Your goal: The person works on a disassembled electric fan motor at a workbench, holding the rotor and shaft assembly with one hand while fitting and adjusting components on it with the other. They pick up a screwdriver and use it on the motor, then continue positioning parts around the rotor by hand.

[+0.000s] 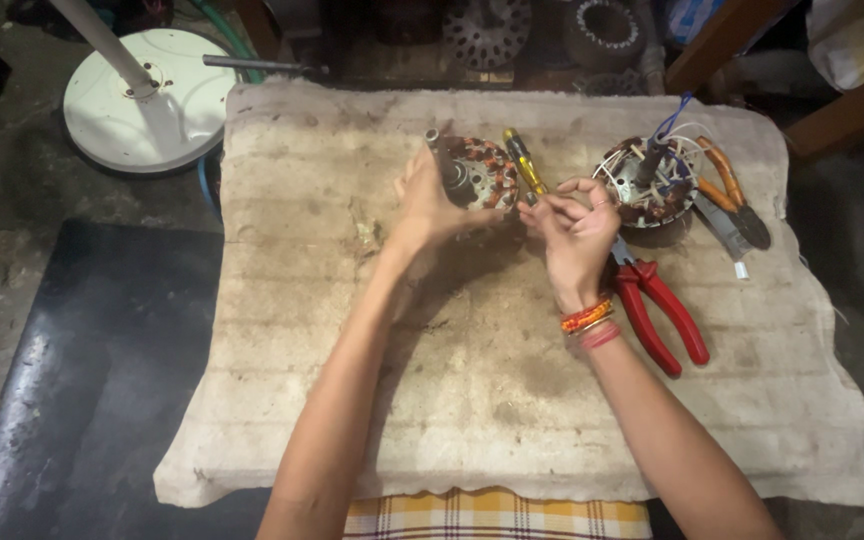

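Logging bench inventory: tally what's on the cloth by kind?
Copper-wound motor stators: 2, one held by the left hand, one with white wires.
Yellow-handled screwdriver: 1, by the right hand.
Pliers: 2, red-handled, orange-handled.
Total: 5.

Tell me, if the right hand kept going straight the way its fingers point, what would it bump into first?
The right hand points up and left, toward the round copper-wound motor stator held by the left hand. It would probably meet that first, or the yellow-handled screwdriver beside it; depth is unclear.
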Demonstrator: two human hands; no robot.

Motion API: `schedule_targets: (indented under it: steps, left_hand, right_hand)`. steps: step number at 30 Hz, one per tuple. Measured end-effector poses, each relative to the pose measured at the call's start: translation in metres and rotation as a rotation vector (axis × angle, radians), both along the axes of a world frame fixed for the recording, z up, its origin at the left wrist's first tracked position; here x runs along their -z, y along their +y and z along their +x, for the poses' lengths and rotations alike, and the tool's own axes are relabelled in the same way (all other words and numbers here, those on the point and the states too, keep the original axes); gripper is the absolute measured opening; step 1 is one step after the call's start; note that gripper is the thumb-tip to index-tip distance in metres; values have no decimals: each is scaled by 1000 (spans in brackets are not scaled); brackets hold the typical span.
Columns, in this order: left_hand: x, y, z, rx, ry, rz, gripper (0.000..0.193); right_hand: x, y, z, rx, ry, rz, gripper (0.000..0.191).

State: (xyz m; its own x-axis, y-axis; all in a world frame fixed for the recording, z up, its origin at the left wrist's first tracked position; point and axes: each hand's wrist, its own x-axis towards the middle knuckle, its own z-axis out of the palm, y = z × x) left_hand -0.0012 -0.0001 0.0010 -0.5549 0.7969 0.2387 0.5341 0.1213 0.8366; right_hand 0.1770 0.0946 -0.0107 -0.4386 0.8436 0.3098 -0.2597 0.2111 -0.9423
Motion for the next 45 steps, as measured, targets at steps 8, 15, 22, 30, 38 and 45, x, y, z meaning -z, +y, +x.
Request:
schedule_targets:
  steps: [8, 15, 22, 30, 38, 45]
  left_hand:
    - [-19, -8, 23, -105, -120, 315, 139]
    - [-30, -12, 29, -113, -145, 363, 123]
    - [-15, -7, 25, -85, -18, 419, 107]
    - [-11, -7, 27, -127, 22, 413, 107]
    - [-17, -10, 29, -117, -6, 417, 105]
    - [-15, -10, 28, -104, 33, 399, 106]
  right_hand:
    - [-2, -15, 2, 12, -126, 306, 30]
    - [-7, -16, 7, -81, -167, 280, 55]
    - [-15, -21, 4, 46, -351, 478, 71]
    - [-12, -14, 2, -65, -298, 362, 71]
    - [4, -7, -2, 64, -337, 416, 54]
    - [8, -6, -2, 69, -286, 363, 46]
